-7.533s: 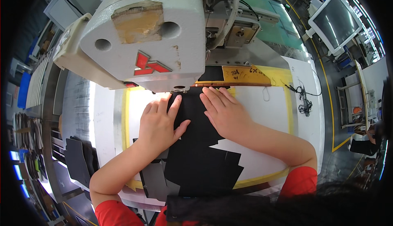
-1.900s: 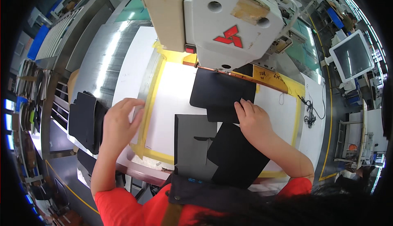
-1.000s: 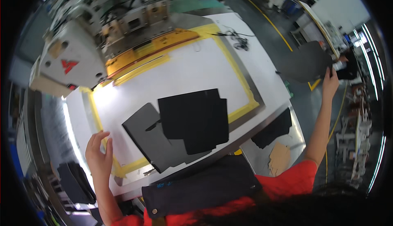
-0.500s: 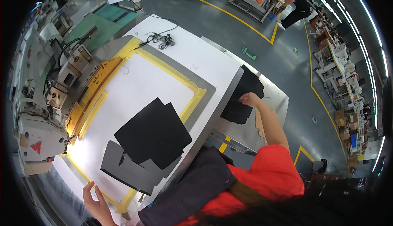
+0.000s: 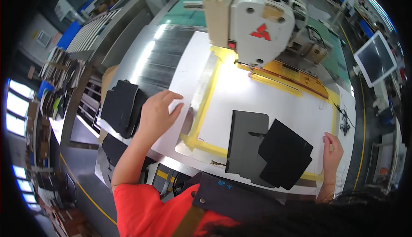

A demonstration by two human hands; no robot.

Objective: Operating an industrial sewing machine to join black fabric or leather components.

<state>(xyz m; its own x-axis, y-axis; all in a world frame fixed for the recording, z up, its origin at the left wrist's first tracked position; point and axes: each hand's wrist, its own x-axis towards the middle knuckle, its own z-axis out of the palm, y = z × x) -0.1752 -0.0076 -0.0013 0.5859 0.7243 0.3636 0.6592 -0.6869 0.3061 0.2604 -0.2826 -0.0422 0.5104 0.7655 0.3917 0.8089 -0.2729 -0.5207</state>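
Note:
My left hand (image 5: pixel 161 112) is raised over the left side of the white work surface (image 5: pixel 186 82), fingers curved and apart, holding nothing. At the right edge, my right hand (image 5: pixel 332 149) has its fingers drawn together, with nothing visible in them. Between my hands, black cut pieces (image 5: pixel 285 153) partly overlap a grey piece (image 5: pixel 244 140) with a dark slot, on the yellow-taped sheet. Beyond them stands a white machine head (image 5: pixel 262 27) over an amber clamp strip (image 5: pixel 300 78). A stack of black pieces (image 5: pixel 120 106) lies left of my left hand.
A monitor (image 5: pixel 374 57) stands at the right, near tangled cables (image 5: pixel 343 121). To the left are a steel table (image 5: pixel 146 57), a rack (image 5: pixel 92 31) and piles of cut material (image 5: pixel 60 74). An aisle with a yellow floor line (image 5: pixel 77 181) runs past at lower left.
My view has swung back left to the machine. My right hand, which held a dark piece out to the right a second ago, is back by the work surface without it.

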